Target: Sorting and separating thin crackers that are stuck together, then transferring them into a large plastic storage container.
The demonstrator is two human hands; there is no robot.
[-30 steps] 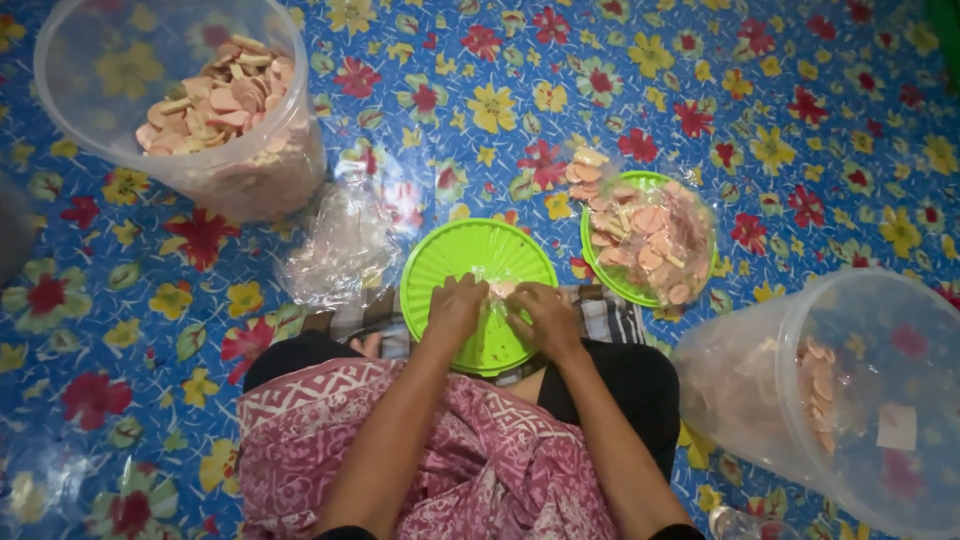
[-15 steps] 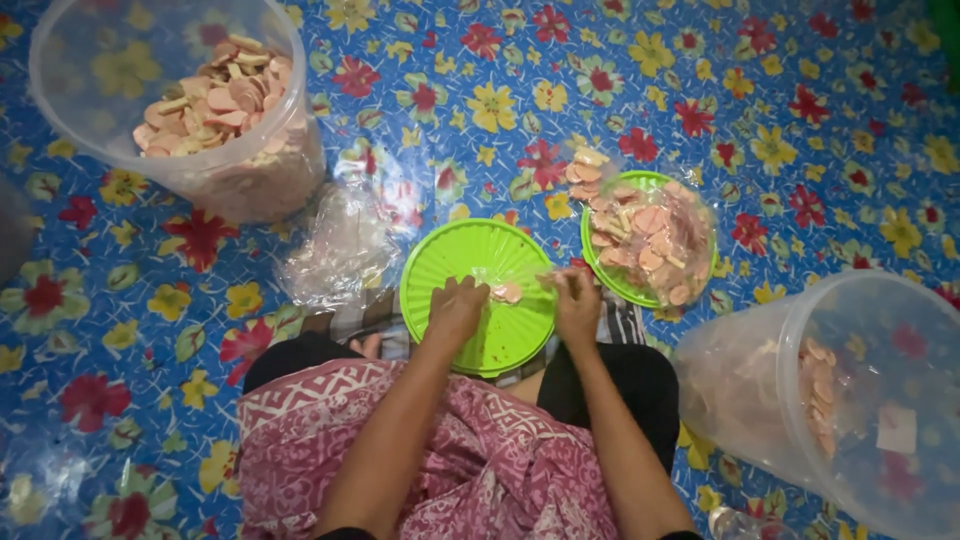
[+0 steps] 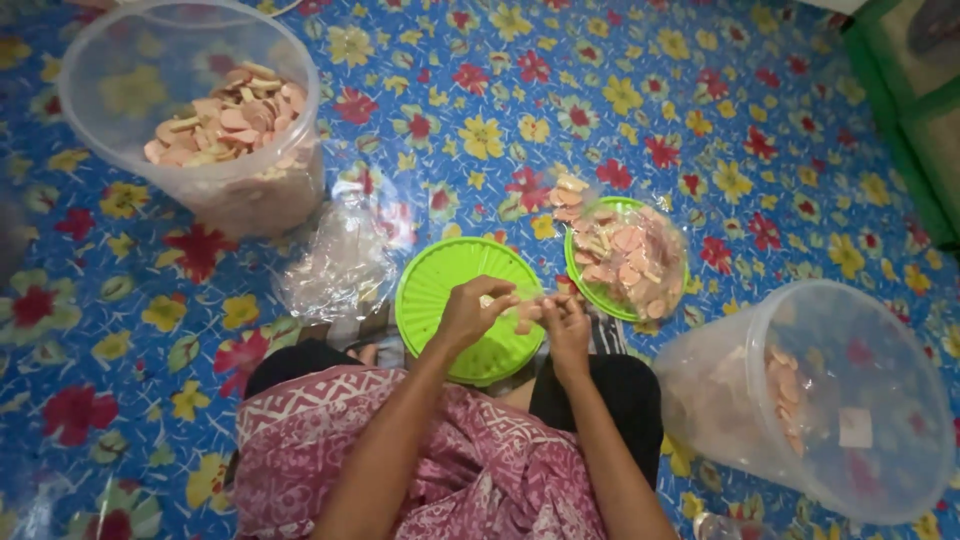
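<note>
- A blue floor mat (image 3: 600, 60) printed with red and yellow flowers fills our view.
- Our left hand (image 3: 470, 312) and right hand (image 3: 567, 320) meet, fingers pinched on a small pale cracker (image 3: 522, 318).
- Under them sits a green ribbed lid (image 3: 440, 290).
- Just right, a green plate (image 3: 578, 285) carries pink crackers.
- Clear tubs stand far left (image 3: 120, 110) and right (image 3: 860, 330).

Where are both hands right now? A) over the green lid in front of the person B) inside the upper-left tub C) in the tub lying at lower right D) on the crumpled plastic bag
A: the left hand and right hand meet over the green lid, pinching a small pale piece between them.
</note>
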